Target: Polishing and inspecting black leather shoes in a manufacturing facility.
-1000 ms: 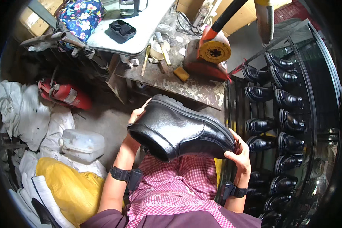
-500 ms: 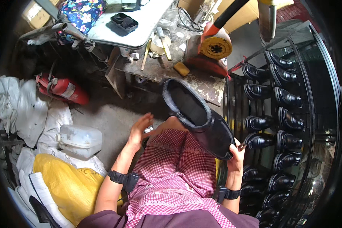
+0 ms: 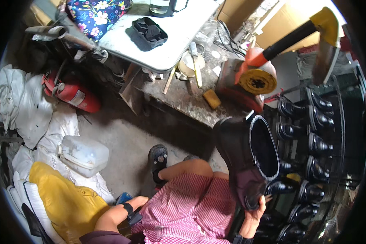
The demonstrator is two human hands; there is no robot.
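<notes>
On my right side, my right hand (image 3: 255,209) grips a black boot (image 3: 240,158) by its toe end. The boot hangs over the edge of my lap, and its wide opening, rimmed with pale frayed material, faces right. My left hand (image 3: 139,202) is low beside my left thigh, against the checked pink apron (image 3: 183,203). Its fingers are mostly hidden, and I see nothing held in it.
A worn bench (image 3: 158,87) ahead carries a red machine (image 3: 252,77) with a lever, a yellow sponge-like block (image 3: 211,99) and a glue pot (image 3: 190,63). Shiny black shoes (image 3: 319,144) fill a rack at right. A fire extinguisher (image 3: 79,97), plastic jug (image 3: 84,154) and yellow sack (image 3: 63,203) lie left.
The boot has turned so that its opening faces right, and it has shifted right and down with my right hand. My left hand has dropped from in front of my knees to beside my thigh.
</notes>
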